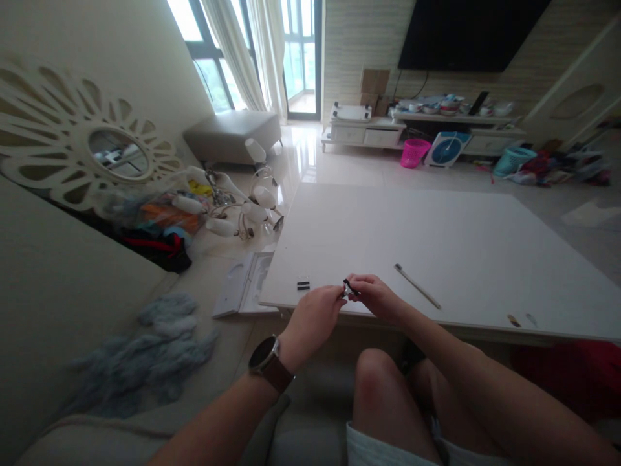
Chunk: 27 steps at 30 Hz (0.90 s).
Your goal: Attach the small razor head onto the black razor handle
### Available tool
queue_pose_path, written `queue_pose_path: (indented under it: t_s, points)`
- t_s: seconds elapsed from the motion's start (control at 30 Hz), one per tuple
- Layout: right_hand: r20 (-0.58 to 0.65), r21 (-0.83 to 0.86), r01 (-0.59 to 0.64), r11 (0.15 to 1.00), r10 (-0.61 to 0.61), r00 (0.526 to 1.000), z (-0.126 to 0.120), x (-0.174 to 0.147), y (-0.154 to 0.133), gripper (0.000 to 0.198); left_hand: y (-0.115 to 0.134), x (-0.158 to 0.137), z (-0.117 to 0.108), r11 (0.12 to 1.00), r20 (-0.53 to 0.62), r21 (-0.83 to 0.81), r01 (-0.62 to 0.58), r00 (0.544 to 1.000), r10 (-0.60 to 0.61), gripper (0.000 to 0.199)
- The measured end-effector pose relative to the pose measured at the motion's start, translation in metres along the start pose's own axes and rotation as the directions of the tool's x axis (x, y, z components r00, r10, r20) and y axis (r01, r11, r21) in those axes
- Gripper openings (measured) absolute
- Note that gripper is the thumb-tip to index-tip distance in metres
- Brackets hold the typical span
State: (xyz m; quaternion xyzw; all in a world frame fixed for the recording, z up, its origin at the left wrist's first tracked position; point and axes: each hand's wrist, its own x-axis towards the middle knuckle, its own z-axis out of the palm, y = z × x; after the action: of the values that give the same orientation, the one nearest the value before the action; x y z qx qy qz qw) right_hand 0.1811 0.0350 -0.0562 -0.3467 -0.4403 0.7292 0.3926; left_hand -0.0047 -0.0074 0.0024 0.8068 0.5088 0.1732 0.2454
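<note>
My left hand (317,315), with a watch (270,362) on its wrist, is closed at the near edge of the white table (388,226). My right hand (373,294) meets it there, fingers pinched. Between the fingertips of both hands is a small black and silvery piece (348,289); its kind is too small to make out. Just left of my hands, two short black strips (303,285) lie on the tabletop. A thin pale stick with a dark end (417,286), perhaps a brush, rests to the right of my right hand.
Two tiny items, one brown and gold (513,320), sit near the table's right front edge. Left of the table are an open white box (242,285) and a lamp with several white shades (257,210) on the floor. Beyond stand a pink basket (414,153) and a TV cabinet (349,134).
</note>
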Motion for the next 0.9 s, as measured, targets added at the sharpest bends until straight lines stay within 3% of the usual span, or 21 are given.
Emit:
queue_pose_path:
  t_s: [0.9]
  points:
    - [0.041, 0.060, 0.023, 0.998, -0.026, 0.999, 0.0018, 0.0007, 0.0000, 0.020, -0.0018, 0.0006, 0.0009, 0.981, -0.034, -0.189, -0.052, 0.998, 0.047, 0.019]
